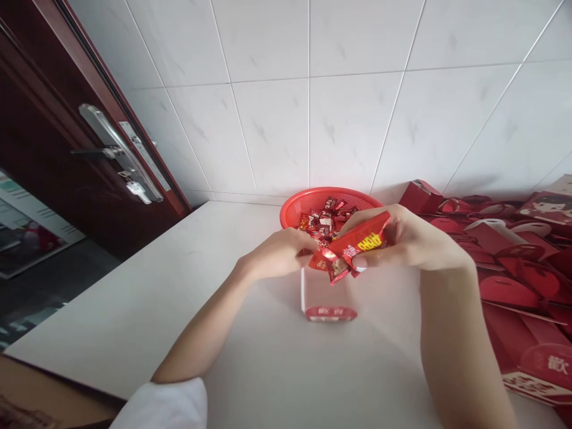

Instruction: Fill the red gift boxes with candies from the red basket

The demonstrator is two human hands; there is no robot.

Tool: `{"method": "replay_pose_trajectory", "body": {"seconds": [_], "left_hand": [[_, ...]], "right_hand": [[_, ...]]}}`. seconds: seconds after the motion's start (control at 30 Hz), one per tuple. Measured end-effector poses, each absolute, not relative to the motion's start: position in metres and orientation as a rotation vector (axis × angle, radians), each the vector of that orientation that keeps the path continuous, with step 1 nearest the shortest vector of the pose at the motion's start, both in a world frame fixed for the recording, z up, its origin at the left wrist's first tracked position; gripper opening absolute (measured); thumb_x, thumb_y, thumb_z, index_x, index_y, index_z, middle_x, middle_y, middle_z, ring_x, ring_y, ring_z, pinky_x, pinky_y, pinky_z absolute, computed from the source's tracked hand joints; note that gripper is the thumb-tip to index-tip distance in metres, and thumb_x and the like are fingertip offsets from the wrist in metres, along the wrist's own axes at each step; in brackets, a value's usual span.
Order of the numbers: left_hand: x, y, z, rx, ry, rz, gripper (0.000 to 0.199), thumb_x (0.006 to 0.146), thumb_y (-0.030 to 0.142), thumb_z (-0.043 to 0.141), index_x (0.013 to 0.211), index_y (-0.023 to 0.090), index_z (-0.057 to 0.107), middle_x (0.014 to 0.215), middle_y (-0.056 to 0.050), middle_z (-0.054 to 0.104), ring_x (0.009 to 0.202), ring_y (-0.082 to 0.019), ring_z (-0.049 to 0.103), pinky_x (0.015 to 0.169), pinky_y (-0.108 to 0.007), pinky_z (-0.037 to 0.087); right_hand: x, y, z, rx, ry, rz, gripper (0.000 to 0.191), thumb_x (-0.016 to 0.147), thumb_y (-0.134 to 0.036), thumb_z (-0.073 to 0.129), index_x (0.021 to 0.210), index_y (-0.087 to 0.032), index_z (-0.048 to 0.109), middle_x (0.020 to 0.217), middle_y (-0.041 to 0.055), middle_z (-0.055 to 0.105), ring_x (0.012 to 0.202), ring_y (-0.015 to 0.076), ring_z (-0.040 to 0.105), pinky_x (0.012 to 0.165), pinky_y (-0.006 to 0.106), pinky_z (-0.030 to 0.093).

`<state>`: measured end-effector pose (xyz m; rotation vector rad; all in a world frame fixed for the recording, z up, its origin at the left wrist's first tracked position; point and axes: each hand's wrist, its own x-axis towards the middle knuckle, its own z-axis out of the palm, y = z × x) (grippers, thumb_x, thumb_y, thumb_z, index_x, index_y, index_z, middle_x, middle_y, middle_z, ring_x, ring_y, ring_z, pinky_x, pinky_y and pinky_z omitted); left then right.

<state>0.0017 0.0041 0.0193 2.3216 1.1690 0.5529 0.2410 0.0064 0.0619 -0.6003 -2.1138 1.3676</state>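
Note:
My right hand (409,238) is closed around a red candy packet (364,241) with yellow lettering, raised above the table. Small wrapped candies (333,265) hang in a cluster at the packet's lower left end. My left hand (288,253) meets this cluster from the left, its fingers pinched at a red wrapper; the fingertips are partly hidden. Under the hands a small open box (330,298), pale with a red printed edge, lies on the white table. Just behind the hands, a red plastic basket (295,208) holds many small red-wrapped candies (326,223).
Many red gift boxes (513,286) with handles are heaped along the right side of the table (156,298). A white tiled wall (268,131) closes off the back. At left stands a dark red door (58,107) with keys in its lock. A cardboard box (53,393) sits at lower left.

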Motion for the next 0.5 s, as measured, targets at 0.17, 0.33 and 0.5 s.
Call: {"method": "replay_pose_trajectory", "body": {"seconds": [0.17,0.33,0.5], "left_hand": [[-0.003,0.023,0.005,2.326,1.151,0.557,0.015,0.083,0.023,0.059,0.071,0.019,0.067,0.068,0.002,0.062,0.061,-0.013,0.049,0.057,-0.026,0.03],[-0.002,0.028,0.0,2.355,1.14,0.524,0.018,0.083,0.021,0.055,0.072,0.019,0.069,0.066,0.002,0.059,0.058,-0.012,0.043,0.056,-0.026,0.029],[0.0,0.027,0.002,2.266,1.146,0.546,0.019,0.084,0.026,0.057,0.076,0.019,0.072,0.068,0.001,0.062,0.059,-0.012,0.044,0.054,-0.025,0.03]], "right_hand": [[0.241,0.012,0.058,-0.801,-2.186,1.167,0.019,0.077,-0.019,0.075,0.096,-0.021,0.078,0.084,0.0017,0.075,0.075,0.019,0.07,0.067,0.028,0.056],[0.239,0.012,0.057,-0.833,-2.292,1.095,0.025,0.078,-0.018,0.071,0.101,-0.025,0.079,0.086,0.0002,0.076,0.074,0.0173,0.069,0.06,0.025,0.052],[0.233,0.014,0.052,-0.869,-2.443,0.947,0.03,0.075,-0.012,0.068,0.098,-0.027,0.081,0.089,-0.0012,0.076,0.069,0.0143,0.065,0.054,0.023,0.044]]}}
